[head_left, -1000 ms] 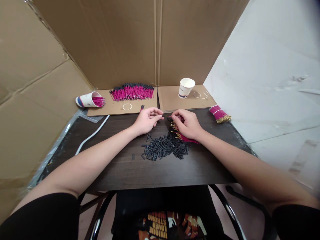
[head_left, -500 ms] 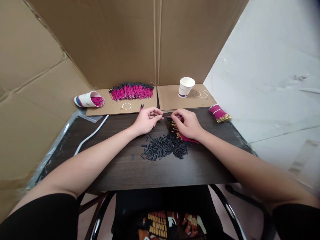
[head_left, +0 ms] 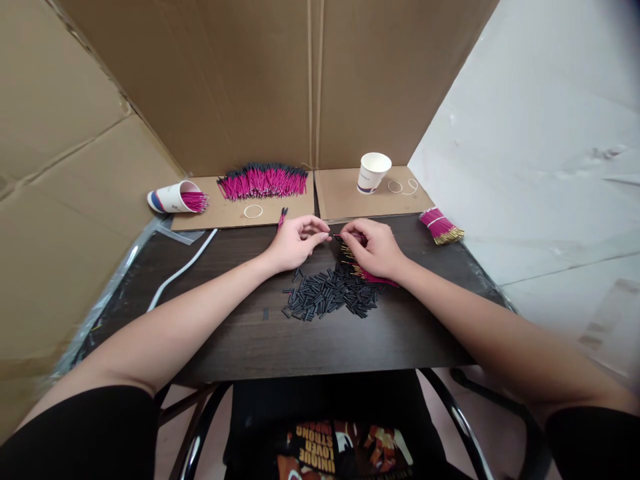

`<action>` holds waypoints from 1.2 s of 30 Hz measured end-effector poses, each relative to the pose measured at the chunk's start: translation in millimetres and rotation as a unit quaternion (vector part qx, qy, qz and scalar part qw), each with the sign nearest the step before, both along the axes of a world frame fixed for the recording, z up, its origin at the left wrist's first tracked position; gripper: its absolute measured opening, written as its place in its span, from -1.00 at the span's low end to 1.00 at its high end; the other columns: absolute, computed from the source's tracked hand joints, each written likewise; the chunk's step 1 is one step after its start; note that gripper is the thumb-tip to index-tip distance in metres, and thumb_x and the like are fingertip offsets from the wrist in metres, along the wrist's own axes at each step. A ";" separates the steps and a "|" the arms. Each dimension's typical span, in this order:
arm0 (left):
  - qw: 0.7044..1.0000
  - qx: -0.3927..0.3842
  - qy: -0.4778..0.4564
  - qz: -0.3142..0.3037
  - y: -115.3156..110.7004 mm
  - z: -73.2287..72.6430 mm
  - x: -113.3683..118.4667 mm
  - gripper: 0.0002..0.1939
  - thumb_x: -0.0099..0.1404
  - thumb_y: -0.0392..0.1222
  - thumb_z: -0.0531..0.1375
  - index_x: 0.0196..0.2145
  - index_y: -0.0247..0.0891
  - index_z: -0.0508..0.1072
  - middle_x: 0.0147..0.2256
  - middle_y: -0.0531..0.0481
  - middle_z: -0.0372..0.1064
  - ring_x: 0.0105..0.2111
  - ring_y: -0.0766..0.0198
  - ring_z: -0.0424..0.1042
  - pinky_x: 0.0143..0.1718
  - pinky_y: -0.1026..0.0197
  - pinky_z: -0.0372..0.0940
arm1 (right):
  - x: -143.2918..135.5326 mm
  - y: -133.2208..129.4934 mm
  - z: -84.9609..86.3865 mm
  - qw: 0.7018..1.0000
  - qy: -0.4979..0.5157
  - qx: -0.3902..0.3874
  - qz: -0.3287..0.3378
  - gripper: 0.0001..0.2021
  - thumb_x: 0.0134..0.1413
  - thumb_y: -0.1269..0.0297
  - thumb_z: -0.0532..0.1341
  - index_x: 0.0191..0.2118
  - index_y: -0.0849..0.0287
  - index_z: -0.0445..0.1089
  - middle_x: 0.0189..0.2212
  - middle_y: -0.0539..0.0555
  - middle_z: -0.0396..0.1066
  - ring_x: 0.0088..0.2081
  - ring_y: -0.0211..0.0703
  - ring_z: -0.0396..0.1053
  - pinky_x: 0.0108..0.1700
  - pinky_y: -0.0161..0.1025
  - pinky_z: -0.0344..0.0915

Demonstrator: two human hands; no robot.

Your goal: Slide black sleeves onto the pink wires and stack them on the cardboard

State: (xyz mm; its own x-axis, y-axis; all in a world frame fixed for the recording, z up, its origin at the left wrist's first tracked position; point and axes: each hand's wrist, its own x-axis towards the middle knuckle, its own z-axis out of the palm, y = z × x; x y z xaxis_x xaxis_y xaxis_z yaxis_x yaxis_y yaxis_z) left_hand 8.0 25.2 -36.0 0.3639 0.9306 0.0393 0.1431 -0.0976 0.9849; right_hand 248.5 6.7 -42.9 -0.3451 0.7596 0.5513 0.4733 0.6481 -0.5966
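My left hand [head_left: 298, 243] is closed in a pinch on a small black sleeve [head_left: 331, 235], mostly hidden by the fingertips. Facing it, a short gap away, my right hand [head_left: 374, 247] pinches a thin pink wire [head_left: 339, 235] whose end points left at the sleeve. Under the right hand lies a bunch of pink wires [head_left: 377, 279] with gold tips, partly covered by the palm. A heap of short black sleeves [head_left: 333, 293] is spread on the dark table just below both hands. Beside my left wrist are a few pink wires with black ends [head_left: 283, 217].
Pink wires with black ends [head_left: 265, 182] lie in a row on cardboard [head_left: 225, 217]. A paper cup [head_left: 170, 199] holding wires lies tipped at left; another cup [head_left: 373, 175] stands upright. A banded wire bundle [head_left: 442, 227] sits right. Cardboard walls [head_left: 240, 80] enclose the back and left.
The gold tip that showed between my hands no longer shows; the black sleeve and wire end now meet or nearly meet there. Both hands have barely moved.
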 end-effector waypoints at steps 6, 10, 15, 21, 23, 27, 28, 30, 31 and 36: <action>1.000 0.011 0.000 0.002 -1.7 -0.3 0.3 -0.71 0.33 -0.09 0.42 -0.10 -0.32 0.55 -0.17 -0.20 0.64 -0.47 0.45 0.39 -0.51 0.31 0.26 | -0.1 -0.3 0.8 1.000 -0.011 -0.015 0.001 -0.79 0.51 0.20 0.23 -0.19 0.15 0.53 -0.39 0.07 0.51 -0.36 -0.09 0.39 -0.21 -0.11 0.29; 1.000 0.014 0.006 0.000 -2.7 0.5 0.9 -0.70 0.31 -0.09 0.43 -0.11 -0.32 0.56 -0.17 -0.19 0.63 -0.47 0.45 0.38 -0.51 0.32 0.27 | -0.1 0.0 0.4 1.000 -0.016 -0.012 0.005 -0.78 0.52 0.19 0.23 -0.19 0.14 0.53 -0.36 0.09 0.55 -0.32 -0.06 0.42 -0.19 -0.09 0.30; 1.000 0.005 0.004 -0.001 -2.6 2.1 0.9 -0.71 0.31 -0.10 0.42 -0.11 -0.32 0.56 -0.17 -0.19 0.63 -0.45 0.43 0.40 -0.51 0.31 0.27 | -0.1 0.6 -0.8 1.000 -0.010 -0.008 0.010 -0.81 0.51 0.22 0.24 -0.18 0.14 0.53 -0.34 0.09 0.55 -0.31 -0.06 0.43 -0.20 -0.08 0.31; 1.000 -0.001 0.013 0.001 -0.3 0.1 -2.2 -0.53 0.29 -0.10 0.48 0.06 -0.36 0.54 -0.09 -0.23 0.65 -0.47 0.48 0.39 -0.45 0.31 0.31 | -0.3 -1.4 2.9 1.000 0.017 0.010 -0.001 -0.82 0.51 0.24 0.26 -0.16 0.14 0.58 -0.27 0.11 0.47 -0.24 -0.04 0.42 -0.14 -0.07 0.33; 1.000 0.004 0.018 -0.004 0.3 -1.1 -3.0 -0.49 0.27 -0.12 0.50 0.09 -0.38 0.54 -0.08 -0.25 0.65 -0.46 0.50 0.39 -0.41 0.32 0.30 | -0.4 -2.8 5.0 0.999 0.035 0.012 -0.019 -0.82 0.50 0.21 0.29 -0.15 0.13 0.60 -0.27 0.11 0.39 -0.23 -0.05 0.39 -0.13 -0.06 0.33; 0.999 0.015 0.038 -0.004 0.1 -1.7 -2.7 -0.54 0.27 -0.10 0.49 0.04 -0.42 0.61 -0.08 -0.27 0.67 -0.45 0.49 0.38 -0.42 0.33 0.25 | -2.0 -5.2 7.3 0.997 0.068 -0.005 -0.028 -0.82 0.48 0.20 0.32 -0.17 0.14 0.60 -0.34 0.05 0.35 -0.31 -0.11 0.32 -0.19 -0.09 0.28; 0.999 0.020 0.044 -0.003 -0.3 -1.3 -2.4 -0.57 0.27 -0.09 0.49 0.00 -0.42 0.63 -0.10 -0.25 0.67 -0.46 0.49 0.38 -0.43 0.33 0.24 | -2.7 -5.8 7.4 0.997 0.078 -0.018 -0.024 -0.82 0.48 0.19 0.32 -0.18 0.14 0.59 -0.37 0.03 0.35 -0.34 -0.13 0.30 -0.22 -0.11 0.26; 0.998 0.032 0.051 -0.006 -1.3 0.2 -2.1 -0.62 0.28 -0.05 0.49 -0.08 -0.41 0.68 -0.20 -0.19 0.66 -0.47 0.46 0.38 -0.42 0.32 0.24 | -4.3 -6.9 7.3 0.993 0.100 -0.057 -0.014 -0.79 0.47 0.16 0.31 -0.20 0.16 0.58 -0.42 0.01 0.38 -0.39 -0.17 0.28 -0.29 -0.14 0.22; 0.998 0.036 0.052 -0.010 -1.9 1.1 -2.1 -0.64 0.29 -0.03 0.48 -0.12 -0.40 0.70 -0.26 -0.16 0.65 -0.47 0.45 0.38 -0.42 0.31 0.25 | -5.1 -7.5 7.3 0.991 0.111 -0.081 -0.010 -0.78 0.46 0.14 0.31 -0.19 0.16 0.57 -0.43 0.02 0.41 -0.41 -0.18 0.28 -0.32 -0.16 0.21; 0.998 0.042 0.048 -0.010 -5.5 5.1 -3.3 -0.64 0.29 0.03 0.49 -0.17 -0.36 0.75 -0.38 -0.09 0.63 -0.51 0.43 0.34 -0.43 0.29 0.23 | -7.5 -9.6 9.0 0.972 0.157 -0.173 0.005 -0.71 0.39 0.02 0.36 -0.17 0.18 0.55 -0.37 0.08 0.54 -0.39 -0.17 0.39 -0.32 -0.18 0.29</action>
